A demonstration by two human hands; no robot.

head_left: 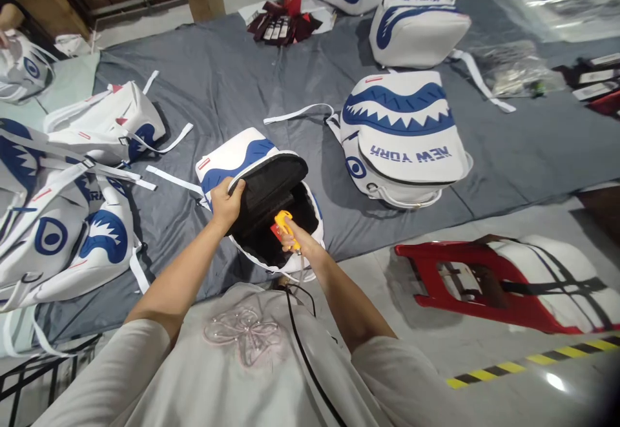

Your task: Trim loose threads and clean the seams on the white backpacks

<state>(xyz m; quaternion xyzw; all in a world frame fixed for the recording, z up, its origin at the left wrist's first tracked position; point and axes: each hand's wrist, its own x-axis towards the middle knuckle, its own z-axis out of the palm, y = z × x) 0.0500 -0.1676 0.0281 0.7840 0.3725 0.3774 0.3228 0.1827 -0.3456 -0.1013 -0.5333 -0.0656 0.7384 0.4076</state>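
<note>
Two hands at work, centre frame. Left hand (227,202) grips the flap of an open white-and-blue backpack (264,201), fingers curled over the edge, lifting it, prob. so the dark inside shows. Right hand (296,241) is closed round a small yellow tool (283,223), tip aimed into the opening; can't tell what the tool is. Backpack lies on a grey sheet (232,78) covering most of the frame. More shark-print bags: a pile (62,220) at left, one w/ "NEW YORK" (404,139) right of centre. Red stool (465,285) tipped over on bare floor, lower right.
</note>
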